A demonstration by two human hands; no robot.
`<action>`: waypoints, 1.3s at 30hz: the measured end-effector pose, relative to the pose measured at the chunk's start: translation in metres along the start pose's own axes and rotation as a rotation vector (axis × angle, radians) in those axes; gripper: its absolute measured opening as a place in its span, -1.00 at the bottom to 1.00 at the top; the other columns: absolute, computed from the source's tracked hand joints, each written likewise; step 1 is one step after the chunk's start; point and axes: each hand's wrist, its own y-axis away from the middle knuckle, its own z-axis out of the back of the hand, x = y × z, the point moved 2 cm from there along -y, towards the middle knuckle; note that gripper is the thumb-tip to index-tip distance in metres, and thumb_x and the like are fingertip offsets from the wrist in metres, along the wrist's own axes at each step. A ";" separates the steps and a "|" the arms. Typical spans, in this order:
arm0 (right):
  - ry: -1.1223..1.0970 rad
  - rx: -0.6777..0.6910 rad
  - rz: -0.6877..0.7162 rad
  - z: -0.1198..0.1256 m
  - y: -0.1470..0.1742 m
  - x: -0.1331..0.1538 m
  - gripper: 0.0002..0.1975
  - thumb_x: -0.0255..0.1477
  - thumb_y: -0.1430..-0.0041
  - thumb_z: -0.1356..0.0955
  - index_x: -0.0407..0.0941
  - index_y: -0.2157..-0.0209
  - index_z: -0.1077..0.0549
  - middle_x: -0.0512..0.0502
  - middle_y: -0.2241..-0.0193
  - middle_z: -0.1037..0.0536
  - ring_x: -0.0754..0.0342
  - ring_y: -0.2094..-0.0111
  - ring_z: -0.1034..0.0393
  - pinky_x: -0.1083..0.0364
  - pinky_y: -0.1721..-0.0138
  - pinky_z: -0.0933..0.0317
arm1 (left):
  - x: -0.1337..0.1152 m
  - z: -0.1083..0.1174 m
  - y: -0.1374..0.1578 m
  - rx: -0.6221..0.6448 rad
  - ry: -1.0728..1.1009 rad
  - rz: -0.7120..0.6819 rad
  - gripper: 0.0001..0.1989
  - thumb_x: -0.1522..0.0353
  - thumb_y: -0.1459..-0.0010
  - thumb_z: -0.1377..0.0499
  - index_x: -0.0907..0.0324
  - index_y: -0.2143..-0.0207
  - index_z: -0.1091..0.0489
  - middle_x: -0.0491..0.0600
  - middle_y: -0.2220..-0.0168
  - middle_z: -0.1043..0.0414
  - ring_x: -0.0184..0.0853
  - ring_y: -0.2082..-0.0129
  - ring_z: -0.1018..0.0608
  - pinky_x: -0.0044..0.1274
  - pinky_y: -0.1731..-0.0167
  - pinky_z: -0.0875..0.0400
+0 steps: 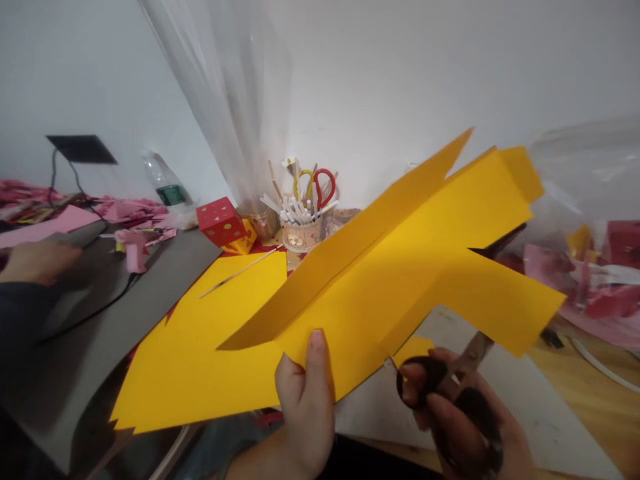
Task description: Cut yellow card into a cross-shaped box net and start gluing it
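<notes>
My left hand (310,407) grips the lower edge of a large yellow sheet of card (395,273), thumb on its face. The card is held up at a slant, with folded flaps and slit edges. In my right hand (510,427) are scissors (425,380) with black handles, fingers around the loops. The scissors' blades point up and right, partly behind a hanging flap of the card. A small pale tip (390,365) shows by the card's lower edge; what it belongs to is hidden. Another yellow sheet (200,360) lies beneath, with a thin stick (240,272) on it.
Behind stand a red box (220,222) and a decorated cup (303,237) of white sticks and scissors. At left are a pink glue gun (134,250), a bottle (167,180) and another person's hand (40,260). Pink scraps (600,300) lie right, near a white board (545,400).
</notes>
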 end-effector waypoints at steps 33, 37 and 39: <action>0.044 -0.099 0.007 -0.022 0.001 -0.008 -0.68 -0.28 0.16 -0.50 -0.06 0.36 -0.40 0.10 0.65 -0.47 0.16 0.60 -0.34 0.24 0.57 -0.24 | 0.004 -0.006 0.006 0.096 0.045 0.098 -0.62 0.18 -0.06 -0.22 0.20 0.13 -0.42 0.06 0.25 -0.55 -0.17 0.12 -0.54 -0.39 0.10 -0.46; 0.036 -0.152 0.042 -0.026 0.007 -0.004 -0.69 -0.33 0.21 -0.51 -0.05 0.41 -0.38 0.15 0.63 -0.45 0.23 0.62 -0.32 0.29 0.60 -0.21 | -0.001 -0.006 0.000 0.002 0.022 0.062 -0.66 0.14 -0.09 -0.17 0.19 0.20 -0.45 0.03 0.31 -0.55 -0.24 0.27 -0.58 -0.44 0.20 -0.50; 0.066 -0.173 0.037 -0.025 0.008 -0.004 -0.73 -0.34 0.17 -0.49 -0.04 0.41 -0.38 0.16 0.63 -0.44 0.25 0.62 -0.31 0.32 0.59 -0.19 | -0.006 -0.006 -0.007 -0.041 -0.022 -0.001 -0.67 0.12 -0.12 -0.13 0.19 0.26 -0.46 0.00 0.33 -0.54 -0.27 0.30 -0.57 -0.48 0.22 -0.49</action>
